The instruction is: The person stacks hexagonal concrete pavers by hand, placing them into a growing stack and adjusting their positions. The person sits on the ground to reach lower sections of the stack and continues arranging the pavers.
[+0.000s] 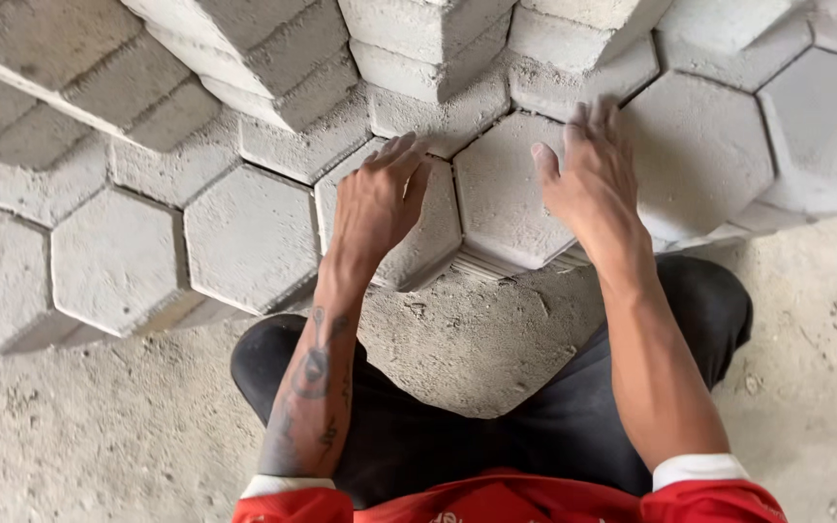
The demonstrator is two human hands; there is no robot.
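Hands flat on hexagonal paver, face up

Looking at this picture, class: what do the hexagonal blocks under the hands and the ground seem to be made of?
Hexagonal blocks: probably cast concrete, matt grey, with a grainy, pitted face and crisp moulded edges. Ground: looks like rough cement or compacted grit, dusty beige, with loose crumbs and scuffs.

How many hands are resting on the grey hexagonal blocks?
2. The left hand lies flat on one hexagonal block; the right hand presses the neighbouring block. No other hands are visible.
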